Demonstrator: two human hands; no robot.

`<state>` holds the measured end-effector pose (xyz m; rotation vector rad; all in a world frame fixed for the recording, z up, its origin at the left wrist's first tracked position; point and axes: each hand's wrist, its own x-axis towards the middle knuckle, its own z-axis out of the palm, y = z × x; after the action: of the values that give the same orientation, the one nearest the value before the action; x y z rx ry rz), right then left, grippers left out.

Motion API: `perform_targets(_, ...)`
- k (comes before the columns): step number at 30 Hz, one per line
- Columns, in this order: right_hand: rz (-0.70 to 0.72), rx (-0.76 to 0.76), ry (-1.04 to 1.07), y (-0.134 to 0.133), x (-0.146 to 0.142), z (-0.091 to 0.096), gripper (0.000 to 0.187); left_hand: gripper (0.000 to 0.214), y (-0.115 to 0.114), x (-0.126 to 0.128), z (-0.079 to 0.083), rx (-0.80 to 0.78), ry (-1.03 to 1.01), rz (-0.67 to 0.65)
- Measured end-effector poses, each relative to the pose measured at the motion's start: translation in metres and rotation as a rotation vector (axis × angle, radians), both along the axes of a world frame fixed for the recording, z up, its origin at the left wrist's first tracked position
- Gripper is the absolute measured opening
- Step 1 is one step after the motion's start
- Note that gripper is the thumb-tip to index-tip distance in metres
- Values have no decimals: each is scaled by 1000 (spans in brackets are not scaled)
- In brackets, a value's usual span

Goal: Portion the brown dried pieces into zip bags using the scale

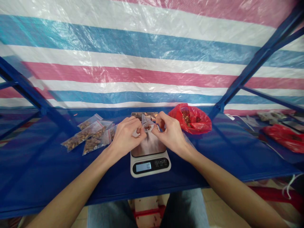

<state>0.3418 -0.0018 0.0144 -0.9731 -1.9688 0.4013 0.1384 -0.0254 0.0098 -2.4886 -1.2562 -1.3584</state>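
A small clear zip bag (pixel 147 122) with some brown bits inside is held over the kitchen scale (pixel 150 166). My left hand (pixel 129 131) pinches one side of its top with curled fingers. On the opposite side, my right hand (pixel 169 131) grips the bag between thumb and fingers. The scale has a steel plate and a white body, and its lit display appears to read 10. Whether the bag rests on the plate is hard to tell.
Several filled zip bags (pixel 93 136) of brown pieces lie left of the scale. An open red plastic bag (pixel 198 122) of similar pieces stands to the right. Another red bag (pixel 286 136) lies farther right. Blue frame bars (pixel 251 63) rise at both sides before a striped tarp (pixel 133 76).
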Motion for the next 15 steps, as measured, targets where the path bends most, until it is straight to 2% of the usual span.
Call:
perform_targets(2,147,-86,126,2,1,0,5,22,-2,-2,4,-80,-119,-45)
perform_targets(6,346,-353,357,7,-1,-6,35,24,-3,-10,9,-241,-393,-177)
perform_targets(9,446,-646,542,11,-4,-11,48,29,-1,-15,10,-290,-524,-203)
perform_targets(12,500,-926,741,14,-4,-13,48,31,2,-17,9,-334,-602,-227)
perform_targets(15,535,-1080,801,16,-2,-11,38,32,4,-17,7,-359,-624,-219)
